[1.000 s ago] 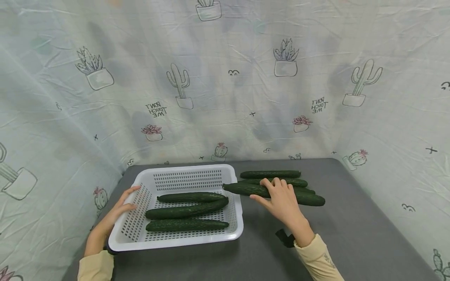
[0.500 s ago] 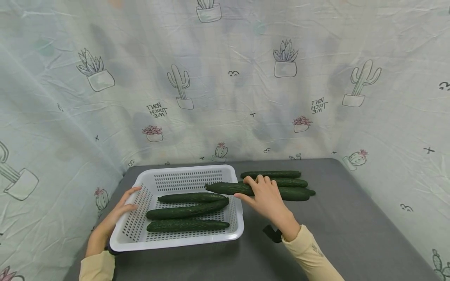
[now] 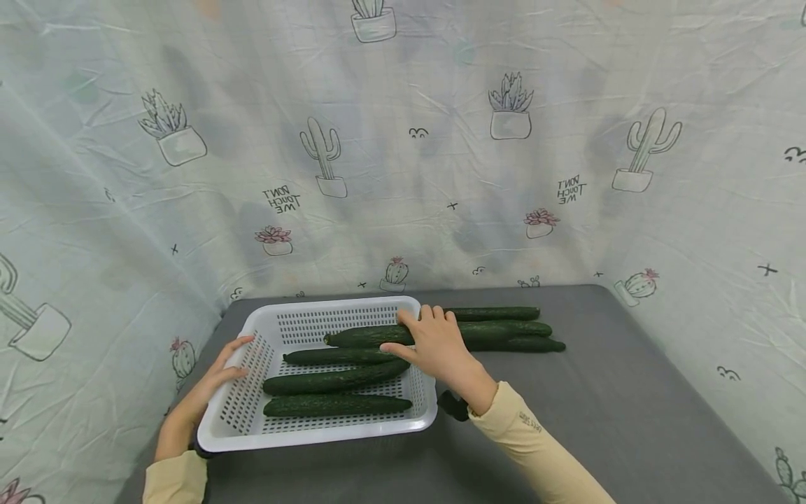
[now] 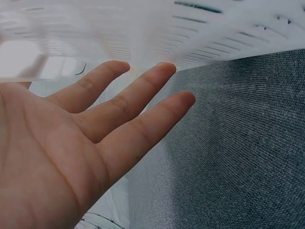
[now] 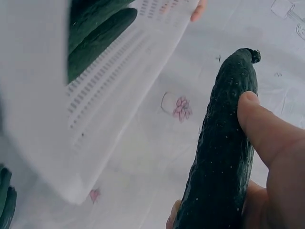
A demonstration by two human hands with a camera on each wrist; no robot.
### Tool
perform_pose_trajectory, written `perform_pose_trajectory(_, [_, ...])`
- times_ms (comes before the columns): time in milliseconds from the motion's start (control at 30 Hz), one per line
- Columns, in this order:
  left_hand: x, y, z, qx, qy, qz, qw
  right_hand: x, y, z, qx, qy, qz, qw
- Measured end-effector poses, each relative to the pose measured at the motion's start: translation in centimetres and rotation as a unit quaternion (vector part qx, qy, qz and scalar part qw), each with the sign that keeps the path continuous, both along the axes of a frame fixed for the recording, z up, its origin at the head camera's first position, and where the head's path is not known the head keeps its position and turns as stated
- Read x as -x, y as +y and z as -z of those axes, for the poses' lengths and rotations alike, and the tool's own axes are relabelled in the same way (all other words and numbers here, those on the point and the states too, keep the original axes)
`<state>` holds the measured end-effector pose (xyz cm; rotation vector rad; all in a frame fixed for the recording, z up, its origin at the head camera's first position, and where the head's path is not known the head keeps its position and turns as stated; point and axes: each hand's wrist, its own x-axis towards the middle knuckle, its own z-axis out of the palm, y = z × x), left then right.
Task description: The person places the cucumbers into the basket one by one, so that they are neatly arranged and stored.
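My left hand [image 3: 208,385] holds the left rim of a white perforated plastic basket [image 3: 315,441], with some fingers over the rim. In the left wrist view, several extended fingers [image 4: 138,131] lie under or along its outer side. My right hand [image 3: 436,343] grips a dark green cucumber [image 3: 362,337] by its middle. That cucumber's left end hangs over the back part of the basket, above its right rim. The right wrist view shows my thumb [image 5: 264,124] along the cucumber [image 5: 221,143]. Three cucumbers [image 3: 336,405] lie side by side in the basket.
More cucumbers [image 3: 497,313] lie on the grey table [image 3: 630,399] right of the basket, partly hidden by my right hand and the held one. A pale curtain [image 3: 453,168] printed with cacti surrounds the table at the back and sides.
My right hand has carried its cucumber leftward from above the table cucumbers to over the basket's right rim. My left hand keeps its place on the basket.
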<state>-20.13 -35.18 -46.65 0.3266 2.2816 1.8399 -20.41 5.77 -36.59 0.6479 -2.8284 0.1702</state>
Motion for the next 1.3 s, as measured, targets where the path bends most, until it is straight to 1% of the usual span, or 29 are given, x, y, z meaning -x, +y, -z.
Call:
perform_pose_trajectory(167, [0.1,0.0,0.0,0.000,0.001,0.003,1.0000,0.2,-1.7,0.1,-0.022,-0.018,0.003,0.9996])
perform_pose_trajectory(367, [0.1,0.0,0.1,0.000,0.002,0.001,1.0000,0.4,-3.7,0.5,-0.037,-0.017,-0.010,0.9991])
perform_pose_trajectory(533, [0.1,0.0,0.2,0.001,0.002,0.003,1.0000,0.5,-5.0,0.4,-0.046,-0.020,-0.010,0.9987])
perform_pose_trajectory(767, [0.3,0.1,0.2,0.002,0.001,0.003,1.0000,0.8,-6.7,0.8,-0.041,-0.007,-0.008,0.9991])
perform_pose_trajectory(867, [0.3,0.2,0.1,0.003,-0.002,0.001,1.0000,1.0,-7.6,1.0,-0.048,-0.012,-0.003,0.9988])
perform_pose_trajectory(1067, [0.3,0.1,0.0,0.009,0.000,0.002,1.0000,1.5,-9.5,1.4,-0.060,-0.039,0.006,0.9974])
perform_pose_trajectory(1300, [0.2,-0.2,0.1,0.014,0.000,-0.008,0.9999,2.2,-11.6,2.2,-0.066,-0.033,0.009,0.9973])
